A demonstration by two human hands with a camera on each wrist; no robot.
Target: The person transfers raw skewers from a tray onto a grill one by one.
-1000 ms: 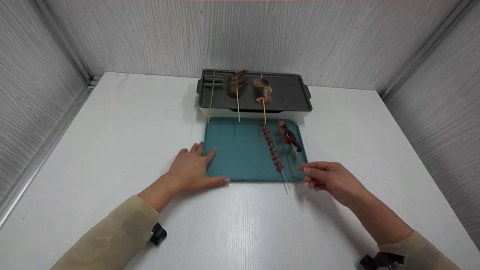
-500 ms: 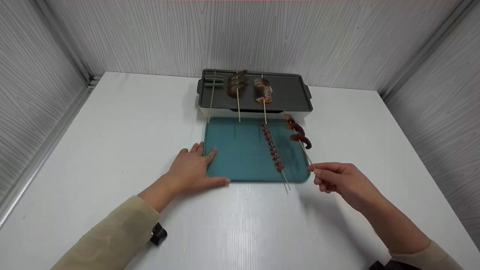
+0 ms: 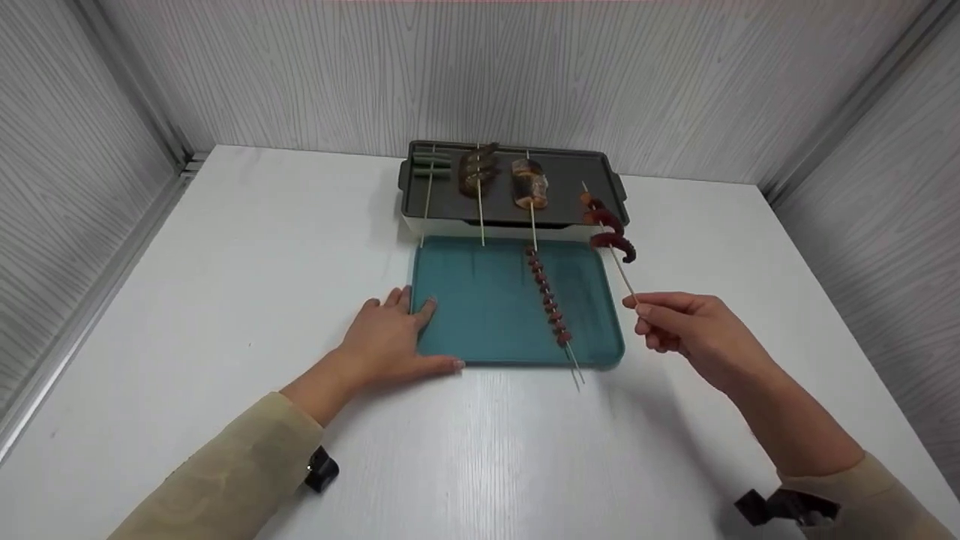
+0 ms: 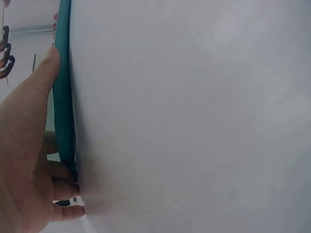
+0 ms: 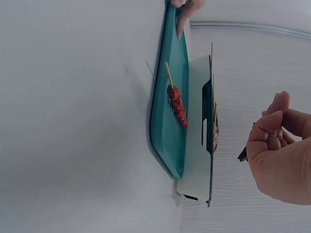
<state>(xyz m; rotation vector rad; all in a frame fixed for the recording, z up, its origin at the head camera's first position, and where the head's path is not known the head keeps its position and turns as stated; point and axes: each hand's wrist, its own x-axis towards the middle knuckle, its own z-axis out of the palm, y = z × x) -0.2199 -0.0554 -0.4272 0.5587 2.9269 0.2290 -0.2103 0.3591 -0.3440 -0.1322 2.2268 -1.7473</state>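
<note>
My right hand (image 3: 690, 326) pinches the lower end of a wooden skewer between thumb and fingertips. Its curled, dark red tentacle pieces, like octopus (image 3: 611, 219), hang in the air over the grill's front right. In the right wrist view the fingers largely hide this skewer. My left hand (image 3: 390, 337) rests with spread, fairly straight fingers at the near left corner of a teal tray (image 3: 480, 315), touching its rim. On the tray lies a skewer of small red pieces (image 3: 550, 300), its stick end jutting past the front edge.
A dark grill plate (image 3: 570, 169) on a white base stands behind the tray. Across it lie a green vegetable skewer (image 3: 432, 172), a brown shrimp-like skewer (image 3: 478, 171) and a fish-chunk skewer (image 3: 529, 184), sticks pointing forward. Pale walls enclose the white table (image 3: 300, 225).
My right hand has carried the tentacle skewer off the tray, first rightward, then forward to the grill. The left hand stays at the tray's corner.
</note>
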